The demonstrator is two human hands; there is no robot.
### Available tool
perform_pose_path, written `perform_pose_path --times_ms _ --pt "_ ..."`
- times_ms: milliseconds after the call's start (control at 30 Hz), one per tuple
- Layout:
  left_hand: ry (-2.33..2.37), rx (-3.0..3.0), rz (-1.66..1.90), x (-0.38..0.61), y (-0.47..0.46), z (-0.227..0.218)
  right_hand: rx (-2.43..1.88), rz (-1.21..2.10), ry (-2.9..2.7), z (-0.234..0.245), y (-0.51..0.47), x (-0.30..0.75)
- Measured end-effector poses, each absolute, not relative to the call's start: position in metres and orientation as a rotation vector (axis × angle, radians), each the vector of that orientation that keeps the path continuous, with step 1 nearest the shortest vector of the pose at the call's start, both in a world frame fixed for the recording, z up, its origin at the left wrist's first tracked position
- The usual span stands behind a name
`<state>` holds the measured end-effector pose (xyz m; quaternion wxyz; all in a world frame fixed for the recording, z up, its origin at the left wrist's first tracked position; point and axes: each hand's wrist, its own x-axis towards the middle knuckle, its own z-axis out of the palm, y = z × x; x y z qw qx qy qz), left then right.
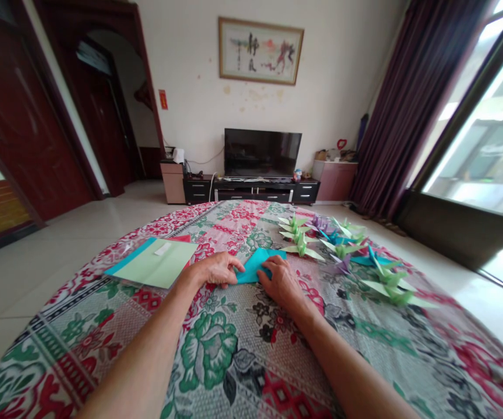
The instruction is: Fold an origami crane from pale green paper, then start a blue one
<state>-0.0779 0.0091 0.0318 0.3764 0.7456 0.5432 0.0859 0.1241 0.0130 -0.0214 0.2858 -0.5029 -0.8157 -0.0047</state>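
Note:
A folded teal paper sheet [260, 262] lies on the flowered tablecloth [216, 349] in front of me. My left hand [219, 269] rests on the paper's left edge with fingers curled and pressing down. My right hand [280, 278] presses on the paper's near right corner, fingers bent over it. Both hands pin the sheet flat against the cloth.
A stack of flat paper sheets [155, 262], light green on top with teal and red beneath, lies to the left. Several folded paper cranes [343, 247], green, teal and purple, sit to the right. Beyond the round table stand a television [262, 152] and low cabinet.

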Motion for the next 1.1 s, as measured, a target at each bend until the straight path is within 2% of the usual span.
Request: perform_pose_path --times_ms 1100 --pt "1.584 1.990 0.123 -0.071 0.013 0.025 -1.456 -0.045 -2.158 -0.020 0.008 0.117"
